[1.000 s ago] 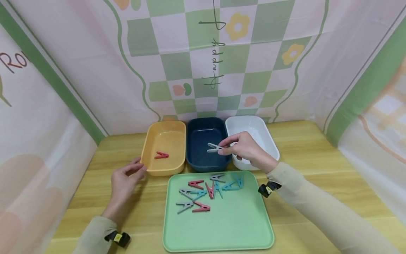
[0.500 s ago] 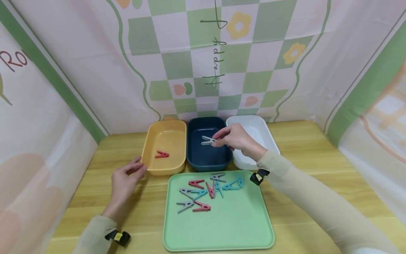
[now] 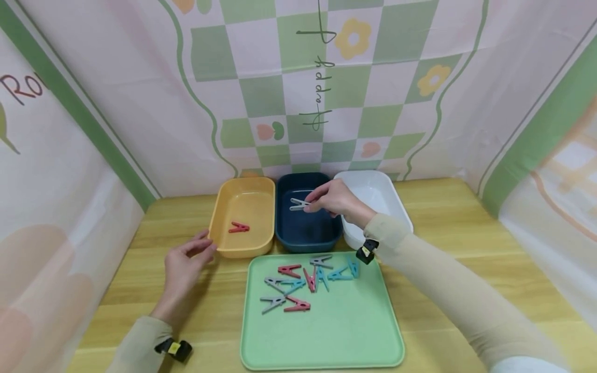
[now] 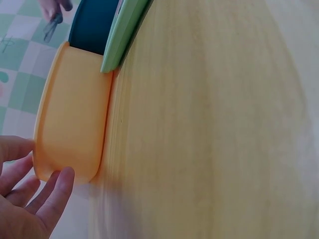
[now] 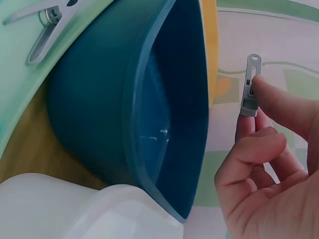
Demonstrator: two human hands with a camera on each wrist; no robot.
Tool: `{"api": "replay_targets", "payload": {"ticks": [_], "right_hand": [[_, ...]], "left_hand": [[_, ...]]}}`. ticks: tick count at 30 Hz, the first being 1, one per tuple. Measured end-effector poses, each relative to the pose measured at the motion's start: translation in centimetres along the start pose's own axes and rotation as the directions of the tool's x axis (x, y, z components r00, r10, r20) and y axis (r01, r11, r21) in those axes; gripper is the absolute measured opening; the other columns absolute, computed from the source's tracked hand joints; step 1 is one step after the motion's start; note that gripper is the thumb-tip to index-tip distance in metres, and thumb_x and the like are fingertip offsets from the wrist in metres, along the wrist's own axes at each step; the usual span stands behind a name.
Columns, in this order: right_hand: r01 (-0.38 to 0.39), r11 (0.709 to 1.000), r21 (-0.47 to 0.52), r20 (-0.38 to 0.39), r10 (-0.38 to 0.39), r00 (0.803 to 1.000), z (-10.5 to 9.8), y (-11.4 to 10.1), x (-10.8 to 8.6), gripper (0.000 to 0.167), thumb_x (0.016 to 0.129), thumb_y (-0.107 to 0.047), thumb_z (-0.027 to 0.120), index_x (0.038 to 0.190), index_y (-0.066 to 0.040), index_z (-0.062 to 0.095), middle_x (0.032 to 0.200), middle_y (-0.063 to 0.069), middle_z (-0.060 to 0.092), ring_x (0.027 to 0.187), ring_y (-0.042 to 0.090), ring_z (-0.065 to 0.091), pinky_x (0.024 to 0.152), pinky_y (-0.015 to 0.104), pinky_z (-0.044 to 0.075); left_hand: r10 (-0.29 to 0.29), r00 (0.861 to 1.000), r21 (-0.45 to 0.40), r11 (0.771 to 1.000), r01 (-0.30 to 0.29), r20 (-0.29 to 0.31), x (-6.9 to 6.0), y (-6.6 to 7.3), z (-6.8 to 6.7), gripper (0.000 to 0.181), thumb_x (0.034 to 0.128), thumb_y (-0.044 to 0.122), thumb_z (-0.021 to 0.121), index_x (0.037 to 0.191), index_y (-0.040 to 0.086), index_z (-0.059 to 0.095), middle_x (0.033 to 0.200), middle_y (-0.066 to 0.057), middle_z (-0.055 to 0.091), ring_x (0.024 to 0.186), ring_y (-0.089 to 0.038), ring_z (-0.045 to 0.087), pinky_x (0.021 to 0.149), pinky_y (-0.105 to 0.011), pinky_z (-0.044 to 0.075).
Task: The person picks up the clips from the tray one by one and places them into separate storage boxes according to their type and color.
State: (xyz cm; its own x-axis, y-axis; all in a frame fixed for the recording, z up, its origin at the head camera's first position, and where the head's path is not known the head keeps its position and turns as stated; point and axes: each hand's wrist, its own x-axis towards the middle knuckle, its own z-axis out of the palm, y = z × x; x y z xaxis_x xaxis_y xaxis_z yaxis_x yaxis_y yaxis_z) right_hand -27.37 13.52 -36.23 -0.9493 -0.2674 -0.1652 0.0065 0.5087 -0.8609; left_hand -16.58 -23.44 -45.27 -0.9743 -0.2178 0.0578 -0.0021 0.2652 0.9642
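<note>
Between the thumb and fingertips of my right hand (image 3: 338,199) a grey clothespin (image 3: 299,205) is pinched, above the dark blue tub (image 3: 308,235). The right wrist view shows that clothespin (image 5: 251,85) edge-on, clear of the tub's wall. My left hand (image 3: 186,261) holds the near left corner of the yellow tub (image 3: 242,253); the left wrist view has its fingers (image 4: 57,196) against the tub's end. One red clothespin (image 3: 239,227) lies inside the yellow tub. Several red, blue and grey clothespins (image 3: 297,304) are spread over the far half of the green tray (image 3: 322,342).
A white tub (image 3: 378,199) stands right of the blue one, partly behind my right hand and forearm. The three tubs sit side by side against the patterned cloth backdrop (image 3: 261,93). The tray lies in front of them on the wooden table (image 3: 438,311).
My right hand has carried the grey clothespin left and slightly away, from near the white tub's edge to farther over the blue tub. The left hand stays at the yellow tub.
</note>
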Motion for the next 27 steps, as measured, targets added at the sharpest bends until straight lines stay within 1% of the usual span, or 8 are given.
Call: {"api": "replay_targets", "payload": {"ticks": [6,13,22,27], "right_hand": [[-0.024,1.000,0.015,0.003,0.024,1.000,0.5,0.4,0.8,0.021,0.089,-0.014,0.086,0.109,-0.006,0.081,0.092,0.008,0.074,0.054,0.017,0.047,0.047,0.025,0.040],[-0.048,0.999,0.021,0.005,0.047,0.999,1.2,0.5,2.0,0.021,0.090,-0.014,0.086,0.109,-0.007,0.081,0.091,0.007,0.073,0.055,0.016,0.049,0.046,0.022,0.040],[-0.092,0.994,0.058,0.041,0.090,0.995,1.7,0.3,3.0,0.021,0.089,-0.013,0.086,0.108,-0.007,0.081,0.084,0.005,0.071,0.054,0.014,0.048,0.045,0.020,0.038],[-0.122,0.991,0.050,0.024,0.121,0.992,1.9,0.7,3.3,0.020,0.088,-0.012,0.087,0.106,-0.006,0.081,0.079,0.005,0.069,0.053,0.014,0.048,0.045,0.020,0.038]], "left_hand": [[0.012,1.000,-0.001,1.000,-0.012,-0.006,0.1,-0.1,0.1,0.026,0.0959,0.006,0.079,0.115,-0.011,0.074,0.143,-0.012,0.065,0.117,-0.029,0.069,0.079,-0.026,0.066],[0.019,1.000,0.023,1.000,-0.018,-0.011,0.1,0.0,0.0,0.027,0.0956,0.008,0.080,0.115,-0.010,0.074,0.142,-0.012,0.066,0.113,-0.023,0.071,0.078,-0.025,0.066],[0.022,1.000,0.030,0.999,-0.022,-0.014,0.1,-0.1,0.0,0.026,0.0961,0.007,0.079,0.115,-0.010,0.074,0.143,-0.012,0.065,0.117,-0.028,0.069,0.078,-0.025,0.066],[0.033,0.999,0.024,0.999,-0.033,-0.016,0.1,-0.2,0.0,0.024,0.0953,0.005,0.079,0.113,-0.010,0.075,0.141,-0.012,0.066,0.111,-0.020,0.071,0.077,-0.026,0.066]]}}
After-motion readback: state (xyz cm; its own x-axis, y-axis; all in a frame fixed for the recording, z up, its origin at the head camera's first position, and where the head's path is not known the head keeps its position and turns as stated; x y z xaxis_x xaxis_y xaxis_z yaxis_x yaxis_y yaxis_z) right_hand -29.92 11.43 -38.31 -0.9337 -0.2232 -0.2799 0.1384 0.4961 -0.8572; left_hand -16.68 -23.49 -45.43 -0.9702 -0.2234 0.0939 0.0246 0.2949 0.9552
